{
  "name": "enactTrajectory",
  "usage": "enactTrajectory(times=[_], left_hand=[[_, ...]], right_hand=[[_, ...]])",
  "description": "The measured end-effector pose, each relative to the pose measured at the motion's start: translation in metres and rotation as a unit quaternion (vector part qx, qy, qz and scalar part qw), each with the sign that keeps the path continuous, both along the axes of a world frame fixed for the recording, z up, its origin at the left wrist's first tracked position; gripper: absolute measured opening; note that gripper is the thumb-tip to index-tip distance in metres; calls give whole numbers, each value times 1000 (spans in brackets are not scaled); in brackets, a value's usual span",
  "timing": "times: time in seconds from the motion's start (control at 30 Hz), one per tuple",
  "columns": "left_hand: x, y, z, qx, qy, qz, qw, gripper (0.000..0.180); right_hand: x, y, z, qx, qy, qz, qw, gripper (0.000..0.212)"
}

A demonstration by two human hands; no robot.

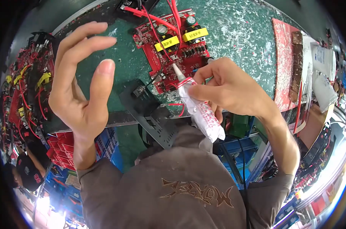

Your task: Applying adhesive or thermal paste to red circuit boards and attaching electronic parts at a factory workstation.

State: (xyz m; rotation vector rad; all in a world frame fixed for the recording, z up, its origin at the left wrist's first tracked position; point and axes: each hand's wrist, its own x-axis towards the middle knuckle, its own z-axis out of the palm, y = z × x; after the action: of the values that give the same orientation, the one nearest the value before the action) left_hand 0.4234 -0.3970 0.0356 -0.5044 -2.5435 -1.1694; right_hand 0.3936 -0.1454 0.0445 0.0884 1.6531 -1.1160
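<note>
My right hand (228, 86) grips a white squeeze tube (201, 114) with red print and a crumpled end. Its pale pointed nozzle (177, 71) is over a red circuit board (150, 57); whether the tip touches, I cannot tell. Two yellow-taped transformers (195, 34), round capacitors and thick red wires (157, 18) stand out on the board. My left hand (83, 72) is raised to the left of the board, fingers curved and apart, holding nothing. Between my hands, a black perforated metal panel (150, 124) with a black socket part overhangs the bench's near edge.
The green bench top (238, 34) is littered with white flecks. Many wired red boards (24, 91) are piled at the left. A red flecked sheet (283, 65) and white packages (324, 57) lie at the right. Blue and red crates (62, 149) stand below the bench. Another person (29, 170) is at lower left.
</note>
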Motion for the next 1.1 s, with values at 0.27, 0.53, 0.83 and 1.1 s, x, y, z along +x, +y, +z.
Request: enactTrajectory(times=[0.27, 0.53, 0.83, 1.1], left_hand=[[6, -10, -16, 67, 13, 11, 998, 21], [10, -15, -18, 40, -46, 20, 998, 25], [12, -16, -22, 41, -42, 17, 998, 25], [13, -9, -32, 89, -34, 42, 995, 21]], right_hand=[[1, -5, -2, 26, 0, -45, 999, 27], [-2, -7, -5, 32, 11, -35, 999, 27], [7, -7, -10, -2, 36, -80, 996, 27], [8, -5, -12, -21, 48, -83, 995, 27]])
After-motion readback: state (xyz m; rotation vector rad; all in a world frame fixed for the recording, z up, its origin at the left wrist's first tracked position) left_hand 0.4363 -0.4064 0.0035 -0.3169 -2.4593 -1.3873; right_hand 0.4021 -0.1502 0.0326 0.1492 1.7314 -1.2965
